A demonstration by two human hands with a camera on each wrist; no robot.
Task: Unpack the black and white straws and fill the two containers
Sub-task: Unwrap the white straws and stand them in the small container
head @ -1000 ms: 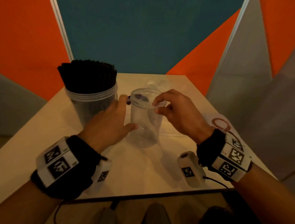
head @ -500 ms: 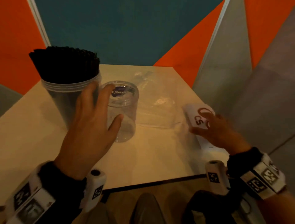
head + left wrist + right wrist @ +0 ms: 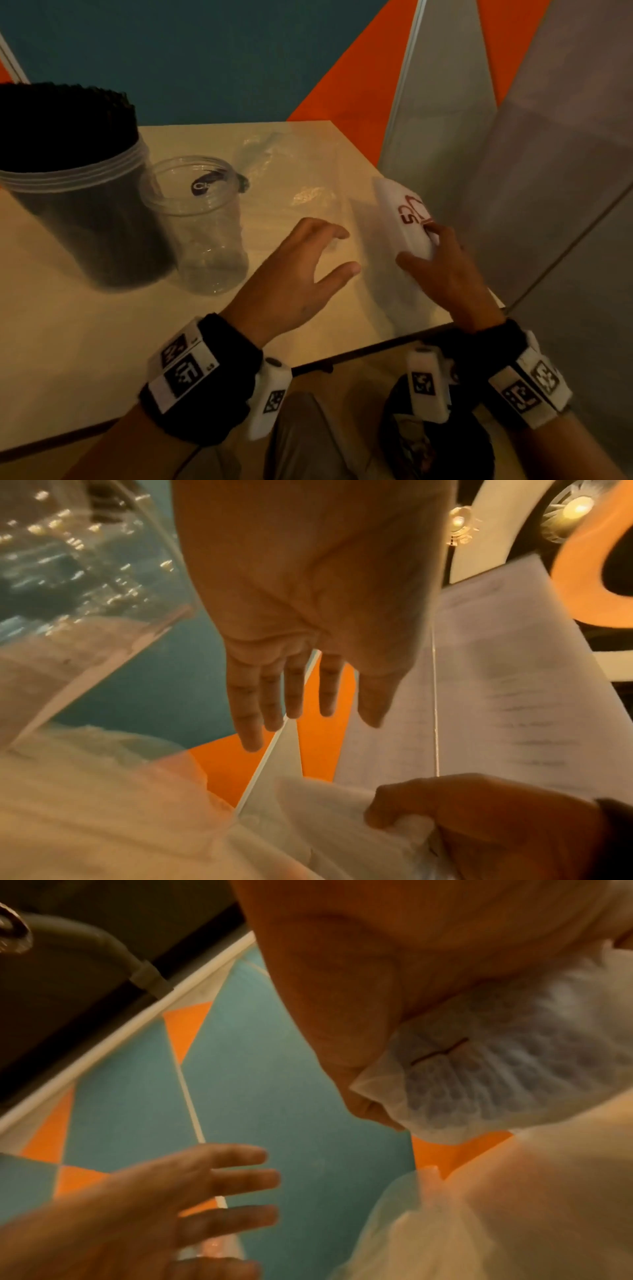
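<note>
Gripping a white straw pack [image 3: 409, 219], red print partly hidden, right hand [image 3: 445, 270]; left hand [image 3: 301, 270] hovers spread wide, holding nothing; clear ribbed jar [image 3: 202, 222] blurred.

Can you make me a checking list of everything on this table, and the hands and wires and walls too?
Surface: pale table, dim warm light.
Job's things: big clear jar packed with black straws; smaller clear jar beside it, empty; pack of white straws at the table's right edge.
Clutter: crumpled clear plastic wrap behind the smaller jar.
Hands: left hand open above the table, fingers spread, holding nothing; right hand grips the near end of the white pack.
Cables: thin dark cable below the left wrist.
Surroundings: teal, orange and grey wall panels.
</note>
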